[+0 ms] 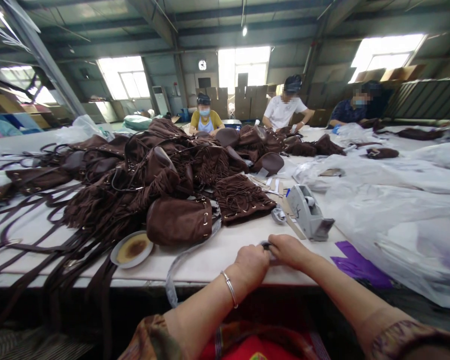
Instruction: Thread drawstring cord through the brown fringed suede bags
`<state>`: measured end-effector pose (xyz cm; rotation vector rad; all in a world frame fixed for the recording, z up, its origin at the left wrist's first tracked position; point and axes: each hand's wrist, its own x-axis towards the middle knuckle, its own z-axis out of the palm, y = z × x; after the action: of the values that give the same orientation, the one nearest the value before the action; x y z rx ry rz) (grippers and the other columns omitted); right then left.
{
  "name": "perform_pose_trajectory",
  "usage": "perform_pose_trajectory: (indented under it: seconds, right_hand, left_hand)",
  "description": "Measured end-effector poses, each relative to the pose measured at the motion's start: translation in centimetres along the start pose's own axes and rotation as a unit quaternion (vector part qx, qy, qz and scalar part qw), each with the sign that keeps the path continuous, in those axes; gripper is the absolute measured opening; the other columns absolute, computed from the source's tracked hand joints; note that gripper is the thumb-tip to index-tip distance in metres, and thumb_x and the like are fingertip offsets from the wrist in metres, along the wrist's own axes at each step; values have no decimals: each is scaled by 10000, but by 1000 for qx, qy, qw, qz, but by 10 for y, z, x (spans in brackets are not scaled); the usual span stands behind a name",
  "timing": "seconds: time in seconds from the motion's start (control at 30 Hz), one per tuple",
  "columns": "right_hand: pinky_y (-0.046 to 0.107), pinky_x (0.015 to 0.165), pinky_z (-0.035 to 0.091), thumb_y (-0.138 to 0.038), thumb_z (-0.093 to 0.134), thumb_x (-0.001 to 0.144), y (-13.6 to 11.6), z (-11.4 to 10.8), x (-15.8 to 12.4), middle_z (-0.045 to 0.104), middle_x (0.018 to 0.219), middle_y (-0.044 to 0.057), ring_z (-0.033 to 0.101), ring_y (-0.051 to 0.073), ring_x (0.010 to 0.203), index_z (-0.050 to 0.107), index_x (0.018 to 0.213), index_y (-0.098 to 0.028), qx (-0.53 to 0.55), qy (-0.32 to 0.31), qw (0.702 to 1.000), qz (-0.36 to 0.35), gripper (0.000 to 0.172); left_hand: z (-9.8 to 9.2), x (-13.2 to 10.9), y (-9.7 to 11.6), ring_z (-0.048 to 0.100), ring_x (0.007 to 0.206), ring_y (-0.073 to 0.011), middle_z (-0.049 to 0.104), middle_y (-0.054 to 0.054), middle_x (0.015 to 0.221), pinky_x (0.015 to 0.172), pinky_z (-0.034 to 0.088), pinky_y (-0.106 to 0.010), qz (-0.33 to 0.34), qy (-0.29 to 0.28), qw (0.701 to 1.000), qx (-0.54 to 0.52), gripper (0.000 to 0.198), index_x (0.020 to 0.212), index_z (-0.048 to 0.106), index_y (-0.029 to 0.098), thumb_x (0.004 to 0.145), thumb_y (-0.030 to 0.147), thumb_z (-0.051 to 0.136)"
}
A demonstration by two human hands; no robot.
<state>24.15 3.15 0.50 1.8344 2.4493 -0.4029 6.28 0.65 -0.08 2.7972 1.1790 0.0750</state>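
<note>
My left hand point(252, 264), with a silver bangle at the wrist, is closed near the table's front edge. Touching it, my right hand point(288, 250) is closed too. A small dark bit shows between the fingers of both; what it is I cannot make out. Beyond my hands lie a brown suede drawstring bag point(180, 220) on its side and a fringed brown bag point(243, 200) lying flat. To the right of the fringed bag stands a grey tape dispenser point(309, 212). A strip of clear plastic point(176, 270) runs from the drawstring bag over the table edge.
A big heap of brown fringed bags point(153, 155) covers the left and middle of the white table point(225, 260), straps trailing over its edge. A bowl of yellowish paste point(132, 249) stands at left. Clear plastic bags point(393, 220) and a purple piece point(360, 265) lie right. Several co-workers sit opposite.
</note>
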Motion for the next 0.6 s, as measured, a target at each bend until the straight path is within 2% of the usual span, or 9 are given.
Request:
perform_pose_trajectory:
  seconds: [0.1,0.17,0.33,0.4,0.47,0.6]
  right_hand:
    - [275,708,363,-272,504,915,10,-4,3,742,925,96,666,218,866,684,910,-188,-11,-15,997,-76,198]
    - [278,696,361,-280,499,915,11,-4,4,743,905,95,668,219,849,692,896,-191,-16,-13,997,-79,213]
    - [302,689,395,-444,483,931,-4,7,0,744,928,137,681,262,899,692,921,-172,21,35,996,83,343]
    - [306,680,411,-437,471,933,-13,11,-3,742,951,151,688,266,903,684,933,-161,23,34,989,139,349]
    - [302,677,424,-346,438,945,-20,12,-4,743,974,153,695,256,905,679,959,-160,6,25,986,163,305]
    - [301,730,455,-254,440,934,-20,4,0,738,1015,160,695,248,945,693,991,-160,-24,5,989,146,276]
  left_hand:
    - [-11,-8,-11,681,808,-237,688,-80,921,711,567,-339,20,-13,1000,10,152,992,643,180,927,227,514]
    - [-12,-9,-13,681,821,-235,690,-82,923,724,564,-335,33,-23,999,8,152,989,644,179,918,211,514]
    - [4,0,-2,672,889,-238,686,-114,958,792,559,-348,2,-3,1000,-12,182,999,638,132,906,134,482]
    - [8,3,3,670,899,-245,683,-117,964,796,562,-359,-9,9,1000,-18,199,1027,627,121,909,119,466]
    - [8,3,6,670,901,-249,678,-118,971,791,566,-364,-12,13,1000,-20,209,1043,615,120,919,114,446]
    - [-2,-11,8,676,864,-245,668,-111,984,746,573,-365,-8,0,1000,-18,264,1163,555,148,935,131,422]
